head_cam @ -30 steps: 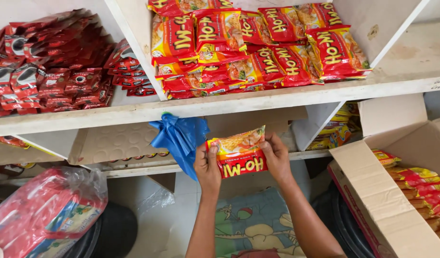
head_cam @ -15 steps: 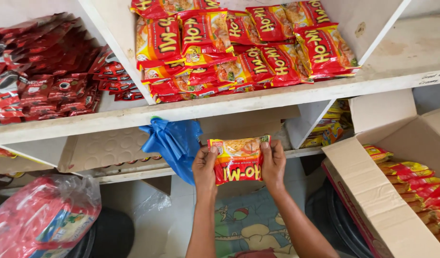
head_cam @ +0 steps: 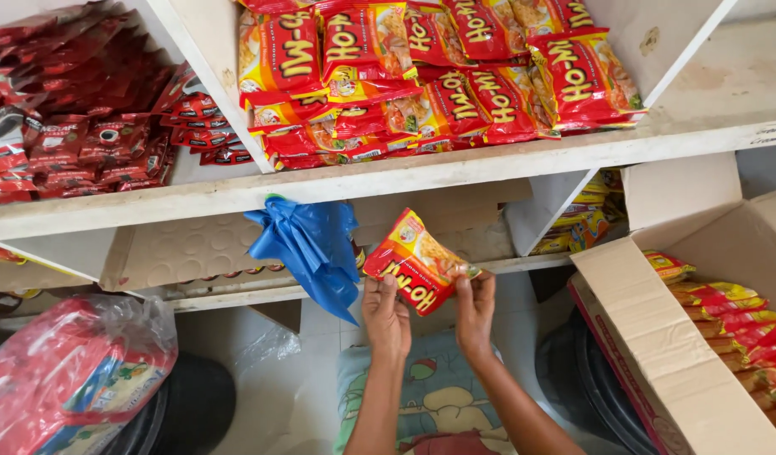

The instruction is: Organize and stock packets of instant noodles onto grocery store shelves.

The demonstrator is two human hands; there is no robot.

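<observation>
Holding item one: a glossy red-and-yellow instant noodle packet (head_cam: 417,263), rectangular, crinkled foil-plastic, tilted with its upper corner toward 11 o'clock, raised just below the white shelf edge (head_cam: 455,173). Left hand (head_cam: 386,313) pinched the packet's lower-left edge between thumb and fingers; right hand (head_cam: 475,310) pinched its lower-right corner likewise. Both hands were closed on the packet, forearms rising from 6 o'clock.

Item two: stacked noodle packets (head_cam: 438,76) of the same kind, lying overlapped in the upper shelf compartment at 12 o'clock.

Item three: dark red sachets (head_cam: 76,109), small and shiny, heaped in the neighbouring compartment at 10 o'clock.

Item four: a blue plastic bag (head_cam: 308,244), limp and creased, hanging from the shelf edge just beside the left hand at 11 o'clock.

Item five: an open corrugated cardboard carton (head_cam: 658,337) at 3 o'clock, matt brown, with further packets inside.

Item six: a clear plastic-wrapped red bundle (head_cam: 76,371) at 8 o'clock.

Shelving was painted white, scuffed and chipped; pale floor tiles showed beneath.
</observation>
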